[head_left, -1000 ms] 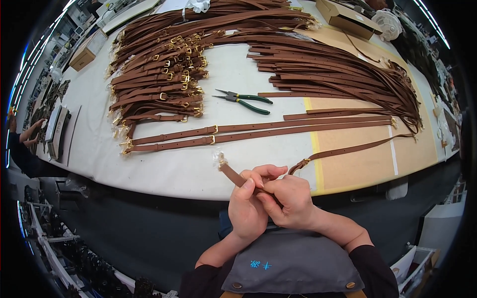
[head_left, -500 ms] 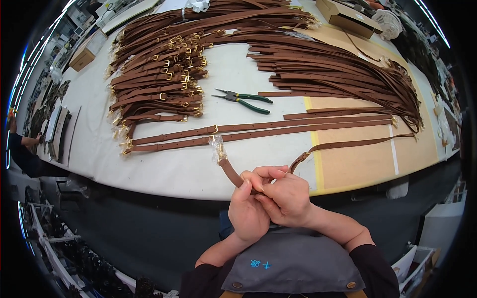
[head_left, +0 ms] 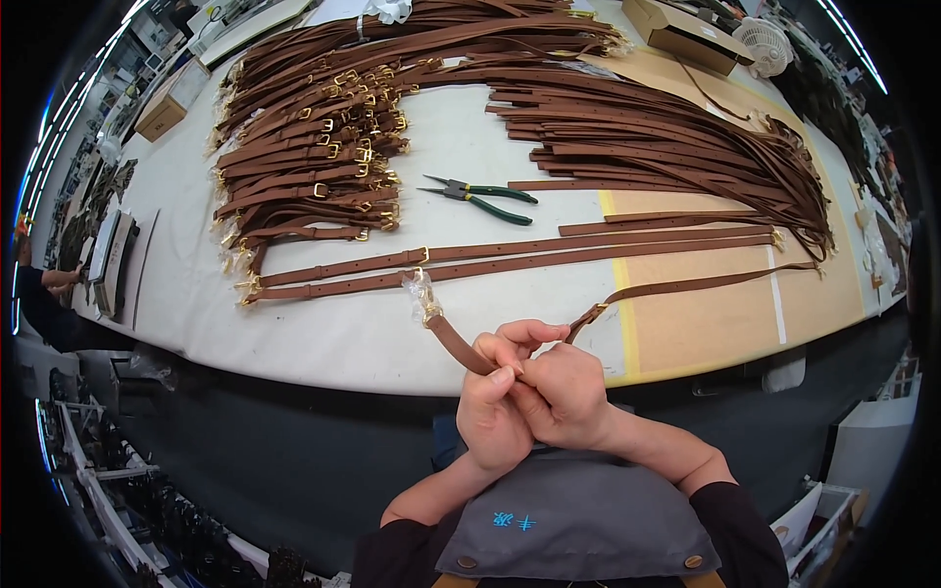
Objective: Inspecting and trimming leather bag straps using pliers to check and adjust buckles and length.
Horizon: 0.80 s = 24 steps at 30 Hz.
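Note:
My left hand (head_left: 492, 410) and my right hand (head_left: 563, 390) are pressed together in front of my chest, both gripping a brown leather strap (head_left: 453, 340). Its short end rises up-left to a gold buckle in a clear plastic wrap (head_left: 420, 291). The strap's long part (head_left: 706, 284) runs right over the white table (head_left: 323, 338) edge. Two finished straps (head_left: 510, 257) lie flat just beyond my hands.
A pile of buckled brown straps (head_left: 314, 167) sits at back left, and a fan of plain long straps (head_left: 667, 137) at back right. Green-handled pliers (head_left: 485, 196) lie between them. Cardboard boxes (head_left: 686, 34) and a small fan (head_left: 763, 44) stand far right. Another person (head_left: 44, 294) is at left.
The wrapped buckle end has risen from low by my hands and now sticks up toward the two flat straps. My hands stay together in the same spot.

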### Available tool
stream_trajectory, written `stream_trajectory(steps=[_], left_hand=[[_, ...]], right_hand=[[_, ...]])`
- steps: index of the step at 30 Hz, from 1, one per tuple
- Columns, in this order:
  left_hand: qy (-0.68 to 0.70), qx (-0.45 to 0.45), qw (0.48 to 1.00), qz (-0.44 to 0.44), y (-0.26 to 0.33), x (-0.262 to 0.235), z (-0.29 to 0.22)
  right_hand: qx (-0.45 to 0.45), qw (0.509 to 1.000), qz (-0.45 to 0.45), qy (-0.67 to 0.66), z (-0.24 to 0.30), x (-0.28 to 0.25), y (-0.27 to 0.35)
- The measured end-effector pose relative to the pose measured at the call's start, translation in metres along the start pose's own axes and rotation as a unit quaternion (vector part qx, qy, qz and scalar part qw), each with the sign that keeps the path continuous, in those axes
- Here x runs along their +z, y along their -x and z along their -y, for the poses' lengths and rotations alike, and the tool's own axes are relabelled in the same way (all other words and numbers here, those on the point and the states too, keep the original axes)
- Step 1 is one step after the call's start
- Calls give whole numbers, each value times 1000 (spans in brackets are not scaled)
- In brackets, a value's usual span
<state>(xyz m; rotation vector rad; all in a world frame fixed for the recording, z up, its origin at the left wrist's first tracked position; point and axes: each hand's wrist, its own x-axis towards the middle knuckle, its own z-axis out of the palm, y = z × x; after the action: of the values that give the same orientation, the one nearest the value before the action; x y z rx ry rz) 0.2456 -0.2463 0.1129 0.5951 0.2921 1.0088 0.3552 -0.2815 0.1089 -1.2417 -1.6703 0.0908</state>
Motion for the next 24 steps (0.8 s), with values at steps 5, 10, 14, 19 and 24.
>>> stream_trajectory(steps=[5, 10, 14, 19, 24], left_hand=[[-71, 13, 997, -9, 4, 4, -2], [-142, 69, 987, 37, 3, -4, -12], [-136, 92, 983, 79, 2, -12, -11], [-191, 64, 974, 100, 0, -9, 2], [-142, 32, 986, 78, -3, -11, 1]], right_hand=[[96, 989, 21, -108, 2, -4, 2], [108, 984, 65, -123, 9, -21, -14], [104, 980, 130, -110, 6, -25, -11], [165, 964, 103, -180, 13, -25, -7], [203, 954, 131, -178, 11, -23, -4]])
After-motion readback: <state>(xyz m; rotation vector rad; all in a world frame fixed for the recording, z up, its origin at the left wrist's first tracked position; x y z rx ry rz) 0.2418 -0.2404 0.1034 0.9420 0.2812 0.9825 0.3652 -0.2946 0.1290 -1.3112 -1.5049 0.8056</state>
